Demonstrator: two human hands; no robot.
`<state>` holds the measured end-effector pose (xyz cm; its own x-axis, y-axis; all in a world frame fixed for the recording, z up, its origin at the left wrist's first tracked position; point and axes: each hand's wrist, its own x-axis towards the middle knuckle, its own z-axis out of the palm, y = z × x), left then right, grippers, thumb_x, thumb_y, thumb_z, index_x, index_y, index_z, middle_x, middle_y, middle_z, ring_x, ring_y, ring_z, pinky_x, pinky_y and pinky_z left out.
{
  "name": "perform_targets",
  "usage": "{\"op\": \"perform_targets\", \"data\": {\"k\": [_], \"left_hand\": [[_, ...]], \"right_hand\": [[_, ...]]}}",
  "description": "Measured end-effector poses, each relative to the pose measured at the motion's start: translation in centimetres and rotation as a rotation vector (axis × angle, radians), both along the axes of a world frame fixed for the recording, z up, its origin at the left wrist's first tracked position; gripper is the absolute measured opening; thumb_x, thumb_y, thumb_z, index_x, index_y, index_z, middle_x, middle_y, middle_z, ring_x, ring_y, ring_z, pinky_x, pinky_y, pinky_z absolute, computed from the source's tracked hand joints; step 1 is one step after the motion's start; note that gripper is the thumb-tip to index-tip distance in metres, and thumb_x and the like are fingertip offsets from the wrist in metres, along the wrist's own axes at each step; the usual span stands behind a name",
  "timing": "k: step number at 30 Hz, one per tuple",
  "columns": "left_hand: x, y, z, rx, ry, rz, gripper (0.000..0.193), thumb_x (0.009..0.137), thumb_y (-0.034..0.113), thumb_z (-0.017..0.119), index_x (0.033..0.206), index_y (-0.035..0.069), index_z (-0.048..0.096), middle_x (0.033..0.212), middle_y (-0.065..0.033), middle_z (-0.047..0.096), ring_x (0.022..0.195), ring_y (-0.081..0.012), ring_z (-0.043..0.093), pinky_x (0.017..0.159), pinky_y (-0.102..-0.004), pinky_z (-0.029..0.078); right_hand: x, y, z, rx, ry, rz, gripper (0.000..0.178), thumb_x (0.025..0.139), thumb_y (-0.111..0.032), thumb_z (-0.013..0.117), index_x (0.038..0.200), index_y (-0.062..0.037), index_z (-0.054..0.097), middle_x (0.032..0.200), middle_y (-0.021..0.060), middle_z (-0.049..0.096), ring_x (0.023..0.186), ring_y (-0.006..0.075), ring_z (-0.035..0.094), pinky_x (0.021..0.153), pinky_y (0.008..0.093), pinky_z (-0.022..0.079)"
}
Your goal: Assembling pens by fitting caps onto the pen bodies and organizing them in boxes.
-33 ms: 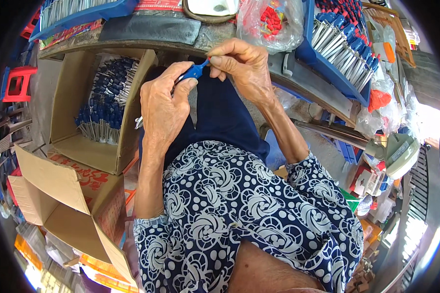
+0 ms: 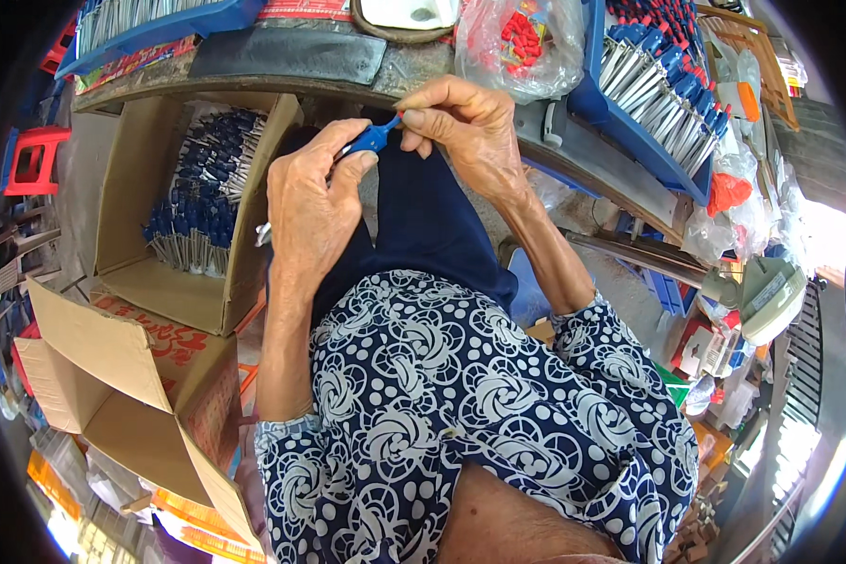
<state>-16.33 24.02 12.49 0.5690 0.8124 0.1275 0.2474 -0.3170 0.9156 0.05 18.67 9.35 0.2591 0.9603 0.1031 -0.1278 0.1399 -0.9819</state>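
My left hand [image 2: 312,188] is closed around a blue-handled tool [image 2: 368,139] with a narrow neck pointing right. A silver end sticks out behind the palm on the left; the middle of the tool is hidden by the hand. My right hand [image 2: 465,127] pinches a small red cap [image 2: 400,116] at the tip of the neck between thumb and forefinger. Both hands are held over my lap, just below the table edge.
A cardboard box [image 2: 127,197] holding many similar blue-and-silver tools stands left; an open box [image 2: 132,432] is nearer. On the table [image 2: 414,64] are a plastic bag [image 2: 479,70] of red caps, a blue tray [image 2: 620,132] of red-capped tools and another blue tray [image 2: 174,30].
My left hand has shifted very slightly left with the blue-handled tool, and a little more of the silver end shows. My right hand keeps its pinch at the tip.
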Motion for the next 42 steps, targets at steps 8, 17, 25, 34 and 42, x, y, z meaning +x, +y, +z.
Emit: {"op": "perform_targets", "data": {"k": [8,17,25,34,42], "left_hand": [[-2.9,0.0,-1.2,-0.343,0.020,-0.161,0.021,0.071,-0.002,0.057,0.092,-0.004,0.060,0.077,-0.0051,0.061,0.066,-0.0084,0.053,0.064,-0.0215,0.043],[-3.4,-0.3,-1.5,-0.244,0.020,-0.222,0.021,0.072,-0.005,0.058,0.092,-0.003,0.061,0.074,-0.0033,0.060,0.063,-0.0072,0.052,0.058,-0.0199,0.042],[-3.5,-0.4,-1.7,-0.188,-0.002,-0.240,0.019,0.071,-0.006,0.058,0.090,-0.003,0.060,0.070,-0.0054,0.059,0.060,-0.0081,0.051,0.055,-0.0207,0.041],[-3.3,-0.7,-2.2,-0.166,0.031,-0.239,0.019,0.071,-0.006,0.058,0.089,-0.003,0.060,0.071,-0.0091,0.061,0.061,-0.0130,0.057,0.057,-0.0231,0.044],[-3.3,-0.7,-3.2,-0.191,-0.007,-0.204,0.018,0.072,-0.004,0.058,0.089,-0.002,0.060,0.072,-0.0097,0.061,0.061,-0.0138,0.057,0.057,-0.0232,0.044]], "right_hand": [[0.2,-1.8,-0.3,-0.212,0.293,0.272,0.016,0.082,-0.008,0.057,0.092,0.0047,0.060,0.075,0.0143,0.062,0.065,0.0193,0.063,0.057,0.0260,0.053],[-0.1,-2.4,-1.1,-0.304,0.482,0.367,0.018,0.079,-0.008,0.060,0.091,0.0052,0.058,0.075,0.0172,0.063,0.061,0.0215,0.064,0.054,0.0283,0.054],[-0.2,-2.4,-1.4,-0.291,0.542,0.397,0.015,0.078,-0.002,0.059,0.087,0.0092,0.057,0.077,0.0207,0.061,0.068,0.0286,0.064,0.058,0.0328,0.056],[-0.5,-2.5,-1.6,-0.336,0.534,0.397,0.014,0.078,-0.002,0.059,0.086,0.0095,0.057,0.078,0.0219,0.061,0.069,0.0297,0.064,0.059,0.0341,0.056],[-1.3,-2.5,-2.1,-0.361,0.547,0.358,0.014,0.080,-0.003,0.058,0.088,0.0086,0.057,0.079,0.0208,0.061,0.070,0.0287,0.064,0.061,0.0343,0.056]]}}
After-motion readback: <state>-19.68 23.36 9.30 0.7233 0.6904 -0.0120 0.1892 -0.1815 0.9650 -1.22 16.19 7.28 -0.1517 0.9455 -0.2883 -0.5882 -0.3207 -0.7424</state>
